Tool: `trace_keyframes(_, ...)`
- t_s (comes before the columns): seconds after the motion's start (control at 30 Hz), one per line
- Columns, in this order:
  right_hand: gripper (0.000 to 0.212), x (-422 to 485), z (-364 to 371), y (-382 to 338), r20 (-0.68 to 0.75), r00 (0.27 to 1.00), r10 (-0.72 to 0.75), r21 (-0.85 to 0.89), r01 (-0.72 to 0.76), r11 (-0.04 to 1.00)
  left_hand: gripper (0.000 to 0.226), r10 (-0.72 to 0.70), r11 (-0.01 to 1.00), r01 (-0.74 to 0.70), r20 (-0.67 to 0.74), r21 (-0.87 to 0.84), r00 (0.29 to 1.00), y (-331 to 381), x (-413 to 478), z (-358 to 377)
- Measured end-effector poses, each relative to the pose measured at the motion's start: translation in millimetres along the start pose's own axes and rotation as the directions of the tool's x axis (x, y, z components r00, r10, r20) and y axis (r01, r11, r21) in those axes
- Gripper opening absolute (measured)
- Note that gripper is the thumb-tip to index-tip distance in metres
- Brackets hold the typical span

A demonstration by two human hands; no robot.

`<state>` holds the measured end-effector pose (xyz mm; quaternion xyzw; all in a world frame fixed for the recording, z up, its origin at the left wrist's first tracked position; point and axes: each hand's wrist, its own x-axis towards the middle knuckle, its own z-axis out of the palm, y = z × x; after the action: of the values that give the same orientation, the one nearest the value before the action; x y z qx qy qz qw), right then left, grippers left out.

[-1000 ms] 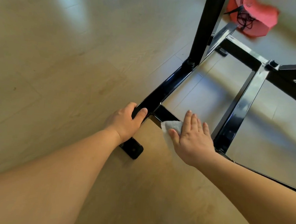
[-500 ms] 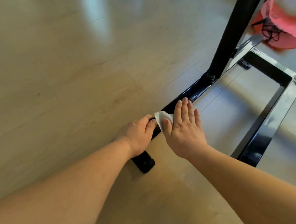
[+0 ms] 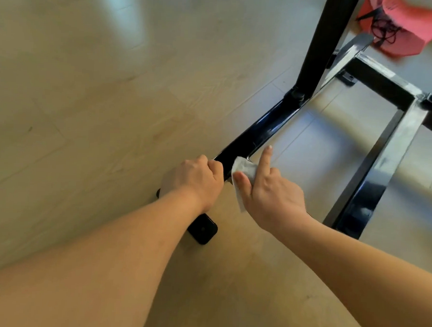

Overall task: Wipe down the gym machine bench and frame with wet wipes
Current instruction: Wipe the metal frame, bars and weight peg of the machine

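Observation:
The gym machine's black steel frame [image 3: 266, 131] lies low on the wooden floor, with an upright post [image 3: 321, 41] rising at the top. My left hand [image 3: 196, 179] grips the near end of the left floor bar. Just to its right, my right hand [image 3: 266, 191] holds a white wet wipe [image 3: 244, 170] between thumb and curled fingers, forefinger pointing up, beside the same bar. The bench is out of view.
A second glossy black floor bar [image 3: 377, 171] runs on the right, joined by a cross bar [image 3: 384, 79] at the back. A black end cap [image 3: 202, 229] sits under my left forearm. A red bag with black cord [image 3: 402, 25] lies at the top right.
My right hand went from flat on the wipe to lifted, curled round it with the forefinger raised. My left hand keeps its grip on the bar end. The view shifted left.

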<state>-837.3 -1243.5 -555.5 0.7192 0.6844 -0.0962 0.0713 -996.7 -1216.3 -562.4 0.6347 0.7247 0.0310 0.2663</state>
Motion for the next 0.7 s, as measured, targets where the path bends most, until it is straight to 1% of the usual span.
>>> trace_keyframes(0.1, 0.096, 13.6, 0.9, -14.0, -0.003, 1.0, 0.01, 0.0, -0.01, 1.0, 0.056, 0.022, 1.0, -0.022, 0.009, -0.019, 1.0, -0.6, -0.4, -0.9)
trace_keyframes(0.17, 0.095, 17.0, -0.1, -14.6, 0.008, 1.0, -0.009, 0.005, 0.009, 1.0, 0.059, 0.029, 0.999, -0.029, 0.001, -0.019, 1.0, -2.9, 2.3, -0.7)
trace_keyframes(0.3, 0.097, 10.9, -2.7, -0.7, 0.02, 0.997, -0.073, 0.084, 0.071, 0.994, 0.06, 0.04, 0.998, -0.04, 0.0, -0.053, 0.999, -5.1, 3.1, -2.0)
trace_keyframes(0.37, 0.098, -1.5, -7.6, 11.4, 0.043, 0.998, -0.051, 0.075, 0.047, 0.996, 0.063, 0.05, 0.996, -0.05, -0.002, -0.069, 0.999, -5.2, 2.5, -1.1)
trace_keyframes(0.43, 0.091, -22.2, -12.5, 29.6, 0.082, 0.997, -0.012, 0.038, 0.009, 0.999, 0.066, 0.051, 0.995, -0.051, -0.005, -0.089, 0.999, -5.9, 1.8, -0.4)
trace_keyframes(0.5, 0.081, -46.5, -15.5, 50.0, 0.145, 0.989, 0.007, -0.061, 0.002, 0.998, 0.067, 0.041, 0.994, -0.042, -0.012, -0.1, 0.999, -7.9, 3.1, 0.1)
trace_keyframes(0.53, 0.08, -58.0, -14.7, 60.1, 0.17, 0.985, 0.034, -0.117, -0.014, 0.993, 0.068, 0.035, 0.995, -0.036, -0.013, -0.098, 0.999, -8.4, 3.5, 0.7)
trace_keyframes(0.6, 0.082, -76.7, -9.9, 73.1, 0.164, 0.983, 0.086, -0.192, -0.054, 0.98, 0.068, 0.029, 0.996, -0.03, -0.012, -0.088, 1.0, -8.0, 2.4, 2.0)
trace_keyframes(0.7, 0.082, -81.2, -6.0, 62.7, 0.151, 0.976, 0.156, -0.192, -0.126, 0.973, 0.066, 0.028, 0.997, -0.03, -0.031, -0.073, 0.999, -6.4, 1.5, 3.2)
